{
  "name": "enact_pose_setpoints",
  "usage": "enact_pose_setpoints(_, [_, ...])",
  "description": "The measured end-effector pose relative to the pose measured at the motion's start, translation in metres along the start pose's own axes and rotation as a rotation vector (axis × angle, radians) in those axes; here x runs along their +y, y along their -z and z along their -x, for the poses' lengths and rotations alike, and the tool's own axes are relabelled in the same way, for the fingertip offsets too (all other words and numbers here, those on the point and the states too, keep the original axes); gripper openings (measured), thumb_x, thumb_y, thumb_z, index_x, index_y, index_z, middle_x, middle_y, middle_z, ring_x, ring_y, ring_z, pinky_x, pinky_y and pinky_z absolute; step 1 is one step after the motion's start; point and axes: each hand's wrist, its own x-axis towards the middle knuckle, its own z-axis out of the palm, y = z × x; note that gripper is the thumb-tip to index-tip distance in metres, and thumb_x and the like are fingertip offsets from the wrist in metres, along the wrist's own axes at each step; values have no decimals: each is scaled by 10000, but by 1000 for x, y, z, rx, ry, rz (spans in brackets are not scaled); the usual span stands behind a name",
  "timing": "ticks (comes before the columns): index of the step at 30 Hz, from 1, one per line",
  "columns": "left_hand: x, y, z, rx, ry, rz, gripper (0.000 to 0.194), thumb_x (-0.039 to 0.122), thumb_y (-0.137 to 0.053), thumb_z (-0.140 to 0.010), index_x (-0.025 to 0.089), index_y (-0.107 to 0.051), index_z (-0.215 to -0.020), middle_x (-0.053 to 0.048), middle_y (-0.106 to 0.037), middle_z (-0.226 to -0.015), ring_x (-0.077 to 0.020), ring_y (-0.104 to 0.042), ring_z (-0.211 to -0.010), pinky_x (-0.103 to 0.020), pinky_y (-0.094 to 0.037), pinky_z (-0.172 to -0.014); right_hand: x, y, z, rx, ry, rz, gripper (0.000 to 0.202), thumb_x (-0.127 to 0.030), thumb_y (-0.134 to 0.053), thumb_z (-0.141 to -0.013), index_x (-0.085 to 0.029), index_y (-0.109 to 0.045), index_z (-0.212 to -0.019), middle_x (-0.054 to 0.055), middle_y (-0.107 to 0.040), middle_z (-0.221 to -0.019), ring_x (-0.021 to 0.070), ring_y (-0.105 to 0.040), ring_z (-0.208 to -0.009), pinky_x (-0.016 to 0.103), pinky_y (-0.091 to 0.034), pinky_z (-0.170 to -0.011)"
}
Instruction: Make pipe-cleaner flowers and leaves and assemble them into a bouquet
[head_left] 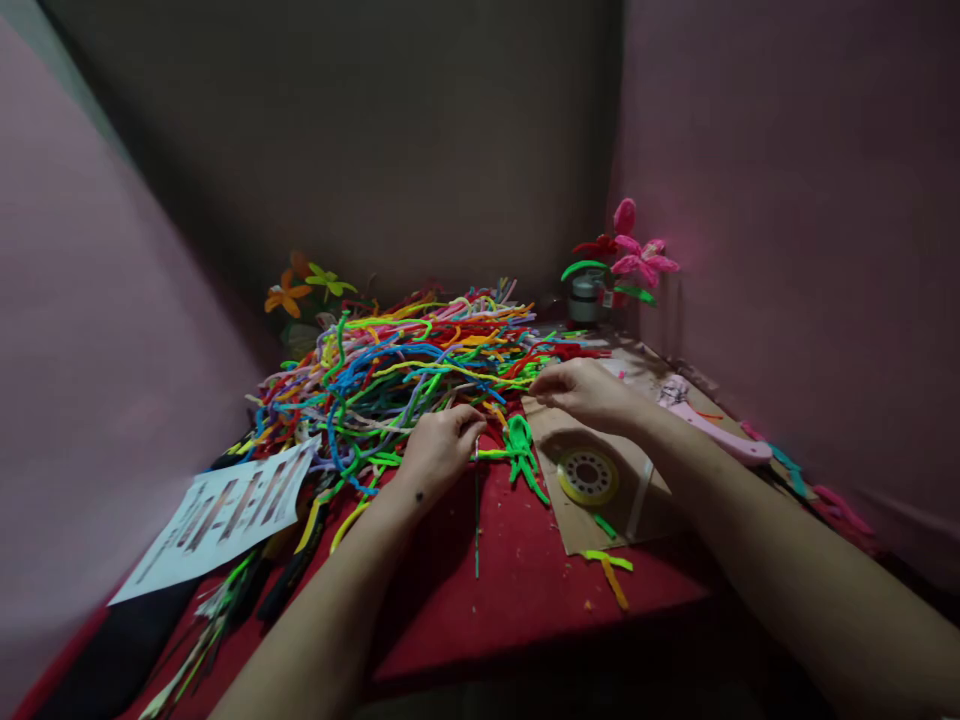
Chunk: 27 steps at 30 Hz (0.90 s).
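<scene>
My left hand (444, 446) is closed in a pinch in front of the pile of pipe cleaners (420, 360). From its fingertips a thin green stem (477, 525) hangs down over the red cloth. My right hand (576, 388) reaches to the pile's right edge, its fingers pressed together; whatever they grip, if anything, is too small to make out. Between the hands lies a bundle of looped green pipe cleaners (520, 448). Below my right hand, a roll of clear tape (587, 476) with a yellowish rim rests on a brown board (566, 520).
A printed sheet (225, 510) lies at the left over dark, long objects. Beyond my right forearm is a pink-handled tool (712, 425). Pink flowers (641, 262) and orange flowers (287, 293) stand behind. Short pipe-cleaner pieces (615, 580) lie near the front edge of the red cloth (517, 600).
</scene>
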Motion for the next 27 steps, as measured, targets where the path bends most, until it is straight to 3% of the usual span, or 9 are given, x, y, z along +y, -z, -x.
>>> enact_pose_setpoints(3, [-11,-1,2,14,48,-30,233,294,-489,-790,182,-693,-794,-29,-698,-754,-149,-609,-677,-228,-406,-616,15,-13,0,136,-37,14,190,-103,-506,-727,-148,-687,-765,40,-670,-709,139,-582,-658,233,-406,-618])
enact_pose_setpoints(7, [-14,-4,5,54,27,-16,248,338,-484,-809,196,-687,-814,-13,-698,-743,-139,-606,-663,-219,-397,-603,24,-15,6,163,-12,138,188,-116,-498,-748,-150,-682,-759,51,-661,-718,140,-567,-660,238,-387,-613])
enact_pose_setpoints(12, [-11,-11,9,84,-72,-23,229,334,-486,-824,205,-674,-843,-24,-698,-776,-135,-609,-677,-220,-414,-637,11,2,17,-35,-15,193,195,-236,-499,-805,-153,-675,-801,50,-646,-720,145,-550,-666,245,-380,-606])
enact_pose_setpoints(14, [-9,-12,10,89,-74,-43,217,318,-489,-826,206,-674,-842,-32,-697,-769,-136,-608,-670,-224,-419,-635,6,13,24,-214,74,106,242,-281,-530,-791,-178,-647,-977,62,-650,-907,164,-565,-791,248,-409,-670])
enact_pose_setpoints(17, [-8,-12,11,101,-71,-66,205,310,-499,-821,213,-676,-849,-39,-695,-769,-141,-610,-671,-232,-426,-637,4,24,38,-425,184,13,502,-315,-620,-717,-226,-519,-1201,67,-544,-1187,214,-517,-1010,280,-422,-799])
enact_pose_setpoints(21, [-7,-12,11,101,-69,-59,189,311,-521,-807,218,-678,-854,-42,-696,-769,-148,-614,-675,-242,-431,-650,7,23,55,-464,118,50,607,-323,-690,-642,-240,-504,-1214,65,-548,-1146,254,-497,-1042,311,-397,-871])
enact_pose_setpoints(27, [-7,-13,11,99,-62,-57,179,308,-526,-802,216,-677,-830,-43,-695,-778,-151,-618,-692,-238,-425,-657,6,12,62,-447,138,105,480,-327,-666,-666,-213,-558,-1119,72,-553,-1020,231,-517,-940,309,-402,-848])
